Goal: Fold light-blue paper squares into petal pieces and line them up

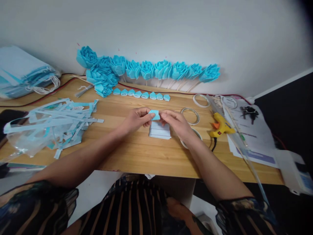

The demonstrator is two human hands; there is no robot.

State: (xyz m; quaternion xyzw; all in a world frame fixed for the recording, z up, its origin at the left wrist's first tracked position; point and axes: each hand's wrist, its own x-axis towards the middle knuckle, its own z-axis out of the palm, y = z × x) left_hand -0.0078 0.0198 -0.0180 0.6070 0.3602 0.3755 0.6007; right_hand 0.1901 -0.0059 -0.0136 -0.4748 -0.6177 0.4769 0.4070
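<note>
Between my two hands, above the middle of the table, is a small folded blue piece (154, 114). My left hand (138, 119) pinches its left side, thumb on top. At its right edge the fingers of my right hand (174, 121) are closed on it. Just below lies a stack of pale rectangular pieces (159, 131), partly covered by my fingers. Behind my hands runs a row of small folded blue petals (138, 94) with pointed tops. Farther back, several blue flowers (147, 70) on thin sticks lean against the wall.
Pale blue cut strips (70, 120) and clear plastic are heaped at the left. Tape rolls (198, 115) lie right of my hands, beside a yellow glue gun (221, 126). Papers (256, 140) with keys (249, 111) lie farther right. Packaged sheets (24, 70) fill the back left.
</note>
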